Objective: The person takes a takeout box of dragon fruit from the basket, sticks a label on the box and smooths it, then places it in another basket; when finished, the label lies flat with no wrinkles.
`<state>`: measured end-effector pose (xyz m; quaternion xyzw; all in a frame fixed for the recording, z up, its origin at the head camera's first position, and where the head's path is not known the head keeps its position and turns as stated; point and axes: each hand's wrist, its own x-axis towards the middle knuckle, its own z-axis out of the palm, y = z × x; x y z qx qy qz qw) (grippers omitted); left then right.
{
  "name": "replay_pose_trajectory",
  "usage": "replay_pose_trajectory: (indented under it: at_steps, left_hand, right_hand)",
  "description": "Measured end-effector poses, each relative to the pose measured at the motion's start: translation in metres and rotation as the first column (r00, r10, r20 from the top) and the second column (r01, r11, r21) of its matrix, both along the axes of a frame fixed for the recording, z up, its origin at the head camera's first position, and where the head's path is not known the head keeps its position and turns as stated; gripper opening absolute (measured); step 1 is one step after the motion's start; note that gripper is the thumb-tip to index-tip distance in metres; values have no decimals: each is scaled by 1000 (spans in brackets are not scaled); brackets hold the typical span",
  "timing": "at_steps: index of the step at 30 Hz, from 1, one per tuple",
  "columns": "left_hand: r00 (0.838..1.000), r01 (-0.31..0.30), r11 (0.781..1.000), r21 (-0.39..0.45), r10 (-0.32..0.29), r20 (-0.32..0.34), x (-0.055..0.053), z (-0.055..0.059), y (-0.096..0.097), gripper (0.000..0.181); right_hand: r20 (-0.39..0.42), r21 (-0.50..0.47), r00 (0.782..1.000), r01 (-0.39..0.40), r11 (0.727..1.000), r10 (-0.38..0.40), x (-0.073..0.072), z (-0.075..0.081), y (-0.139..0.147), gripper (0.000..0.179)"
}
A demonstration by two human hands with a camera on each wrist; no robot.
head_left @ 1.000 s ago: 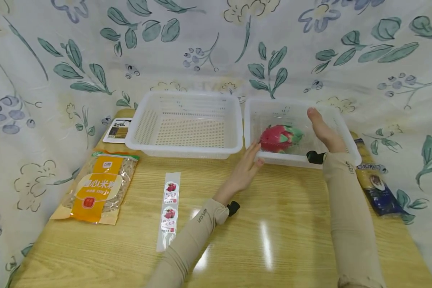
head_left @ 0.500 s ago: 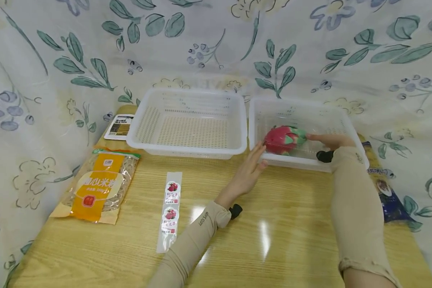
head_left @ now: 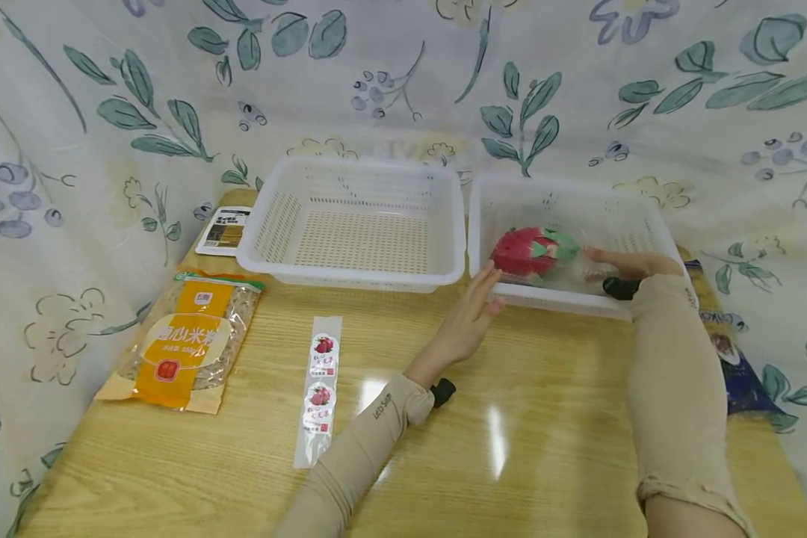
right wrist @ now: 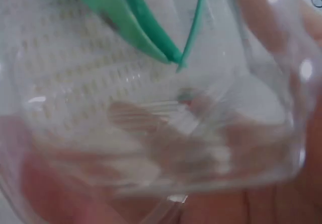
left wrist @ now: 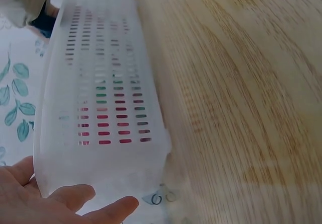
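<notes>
A pink and green dragon fruit lies under clear plastic in the right white basket. My right hand reaches into this basket and holds the clear plastic box around the fruit. In the right wrist view, fingers and palm lie about the box's end, and green fruit tips show inside. My left hand touches the basket's front left corner with fairly straight fingers. Through the slots in the left wrist view, pink and green show behind the basket wall.
A second white basket stands to the left. A strip of dragon fruit stickers and an orange food bag lie on the table. A flat white pack sits back left, a blue and yellow bag at right.
My right hand has lowered into the right basket and moved onto the end of the clear box. The left hand stays at the basket's corner. The view has shifted slightly.
</notes>
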<state>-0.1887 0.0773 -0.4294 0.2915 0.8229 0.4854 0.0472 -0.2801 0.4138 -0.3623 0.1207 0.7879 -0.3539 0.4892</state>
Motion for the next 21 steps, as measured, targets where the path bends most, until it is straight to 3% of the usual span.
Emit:
replay_pose_trajectory:
  at_steps: [7, 12, 15, 20, 21]
  left_hand:
    - [1000, 11, 1000, 24, -12, 8, -2, 1, 0, 108]
    - [999, 6, 998, 61, -8, 35, -2, 5, 0, 108]
    - [999, 12, 998, 59, -15, 44, -1, 7, 0, 108]
    - [997, 42, 998, 38, -44, 65, -3, 10, -1, 113]
    - [996, 47, 998, 35, -49, 70, -4, 11, -2, 113]
  right_hand:
    - [-37, -119, 993, 110, 987, -115, 8, 5, 1, 101]
    - [-143, -88, 981, 121, 989, -133, 11, 7, 3, 105]
    - [-184, -82, 978, 88, 993, -102, 14, 6, 4, 103]
    - [-125, -188, 982, 115, 975, -140, 20, 7, 7, 97]
    - [-109, -230, 978, 148, 962, -177, 20, 7, 7, 96]
